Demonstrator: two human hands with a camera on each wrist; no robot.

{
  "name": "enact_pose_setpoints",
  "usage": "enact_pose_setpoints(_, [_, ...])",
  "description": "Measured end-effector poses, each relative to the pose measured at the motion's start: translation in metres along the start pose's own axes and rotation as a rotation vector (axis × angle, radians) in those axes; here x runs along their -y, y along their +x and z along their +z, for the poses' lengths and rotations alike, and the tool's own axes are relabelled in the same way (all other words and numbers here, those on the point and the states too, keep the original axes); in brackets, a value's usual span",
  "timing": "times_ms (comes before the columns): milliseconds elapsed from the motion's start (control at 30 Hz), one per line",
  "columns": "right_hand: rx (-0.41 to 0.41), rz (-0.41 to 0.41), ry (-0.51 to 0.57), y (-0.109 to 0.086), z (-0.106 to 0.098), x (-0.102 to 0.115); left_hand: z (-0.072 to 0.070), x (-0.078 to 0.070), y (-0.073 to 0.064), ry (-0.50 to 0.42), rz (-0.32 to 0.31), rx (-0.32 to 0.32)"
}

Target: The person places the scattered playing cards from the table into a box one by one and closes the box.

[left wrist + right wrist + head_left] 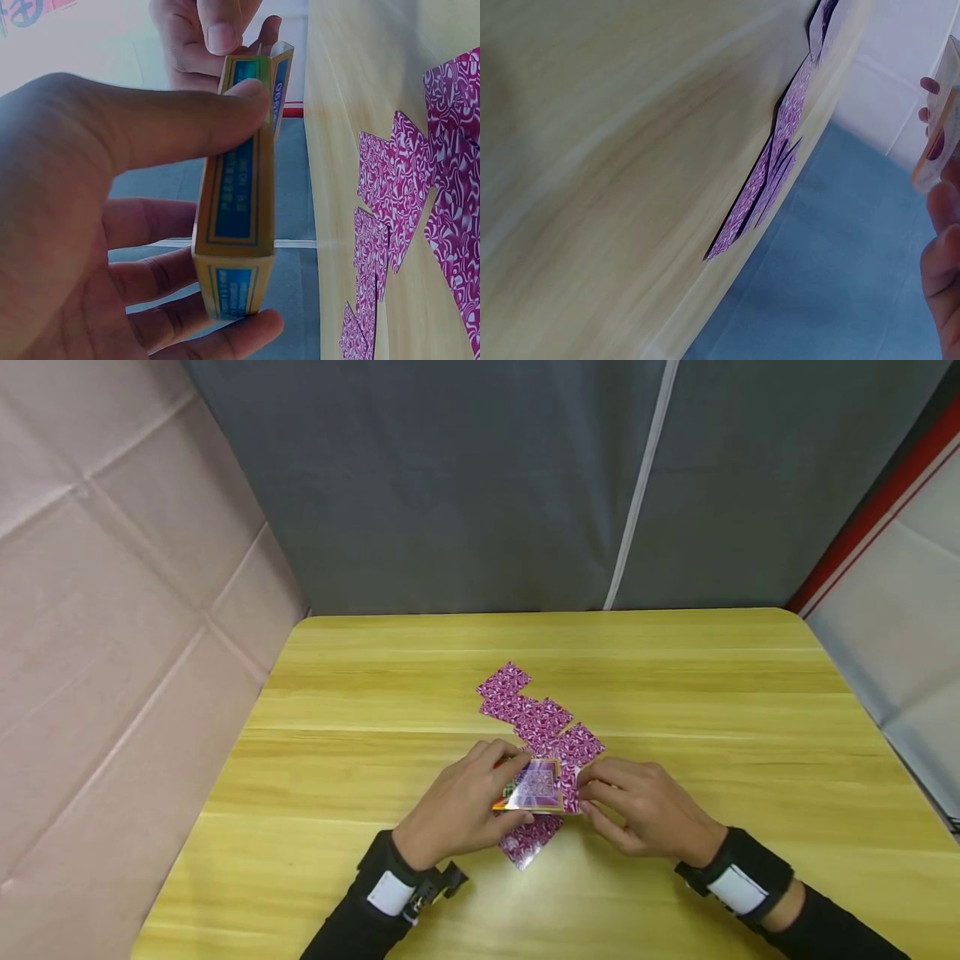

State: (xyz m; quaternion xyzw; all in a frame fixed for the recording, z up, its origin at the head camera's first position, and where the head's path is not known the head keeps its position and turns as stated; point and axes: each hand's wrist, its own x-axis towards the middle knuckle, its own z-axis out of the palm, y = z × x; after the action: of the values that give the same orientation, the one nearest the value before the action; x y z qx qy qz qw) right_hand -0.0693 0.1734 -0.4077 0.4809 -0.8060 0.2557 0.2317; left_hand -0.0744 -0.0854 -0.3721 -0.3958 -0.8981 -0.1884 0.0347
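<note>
One small box, lower centre of head view, above the worktop; left hand has it pinched between thumb and fingers. Right hand at the box's right end, fingers bent. Purple-patterned cards overlap in a staggered line around centre, one below the box.

Left wrist view: box mid-frame, left thumb across its side; right-hand fingers top centre by the flap end; cards at right.

Right wrist view: cards upper centre, box cut off at right edge; can't tell if right grip pinches the flap.
</note>
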Motion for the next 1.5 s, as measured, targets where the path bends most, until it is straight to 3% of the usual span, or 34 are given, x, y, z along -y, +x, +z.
enact_pose_setpoints(267, [0.028,0.015,-0.004,0.004,0.001,0.007,-0.001,0.001,-0.002,-0.011,-0.007,-0.001])
enact_pose_setpoints(500, [-0.03,0.113,-0.065,0.009,-0.002,0.016,-0.022,0.011,-0.006,0.007,-0.091,-0.03])
enact_pose_setpoints(600, [0.046,0.19,-0.068,0.009,0.0,0.018,-0.029,0.014,-0.008,0.02,-0.119,-0.053])
enact_pose_setpoints(733, [0.256,0.318,-0.1,0.005,0.009,0.017,-0.032,0.016,-0.009,0.013,-0.126,-0.066])
enact_pose_setpoints(833, [0.373,0.339,-0.114,0.003,0.018,0.015,-0.03,0.017,-0.01,0.008,-0.123,-0.067])
enact_pose_setpoints(1100, [0.435,0.255,-0.005,0.014,0.047,0.011,-0.029,0.019,-0.012,0.011,-0.146,-0.06])
enact_pose_setpoints(1267, [0.459,0.254,0.082,0.018,0.059,0.007,-0.026,0.018,-0.014,0.0,-0.157,-0.048])
enact_pose_setpoints(1500, [0.518,0.28,0.096,0.022,0.063,0.003,-0.024,0.019,-0.015,0.011,-0.154,-0.049])
